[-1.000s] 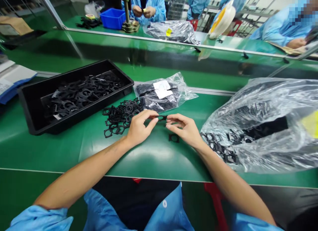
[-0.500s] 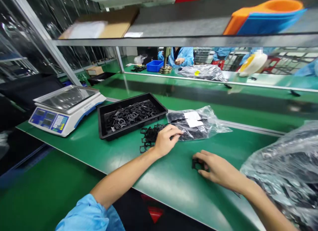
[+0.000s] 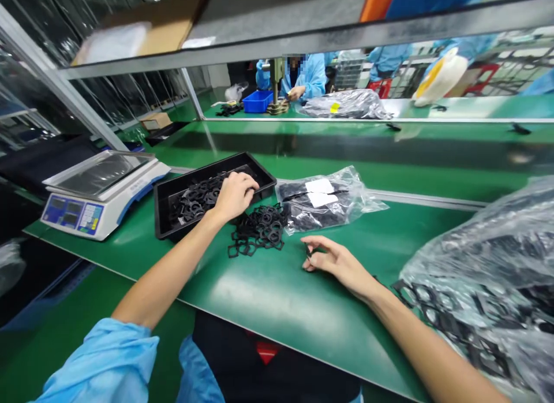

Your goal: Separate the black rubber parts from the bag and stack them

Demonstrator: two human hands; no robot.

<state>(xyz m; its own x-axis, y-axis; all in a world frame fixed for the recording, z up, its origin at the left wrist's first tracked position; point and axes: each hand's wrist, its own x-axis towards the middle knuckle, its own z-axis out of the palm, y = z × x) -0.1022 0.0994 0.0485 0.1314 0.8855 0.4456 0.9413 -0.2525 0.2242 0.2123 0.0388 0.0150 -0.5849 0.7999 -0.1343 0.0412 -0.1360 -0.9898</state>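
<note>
My left hand (image 3: 236,195) is over the right part of a black tray (image 3: 167,225) filled with small black ring-like parts (image 3: 197,198). Its fingers curl downward, and what they hold, if anything, is hidden. A loose pile of black plastic frames (image 3: 262,227) lies on the green table just below that hand. To the right of the pile, my right hand (image 3: 333,260) pinches a small black plastic frame (image 3: 309,250), seen nearly edge-on between thumb and fingers. Behind it rests a clear plastic bag (image 3: 318,209) of black parts, bearing white labels.
At the left stands a weighing scale (image 3: 104,189). A large clear bag (image 3: 480,276) of black parts bulges at the right edge. Overhead runs a metal shelf (image 3: 259,49). Across the bench, a co-worker in blue (image 3: 309,77) sits near a blue bin (image 3: 258,101).
My left hand has moved left from the bag's edge to over the tray, uncovering the pile. My right hand has lifted and turned its black frame. The view has shifted slightly.
</note>
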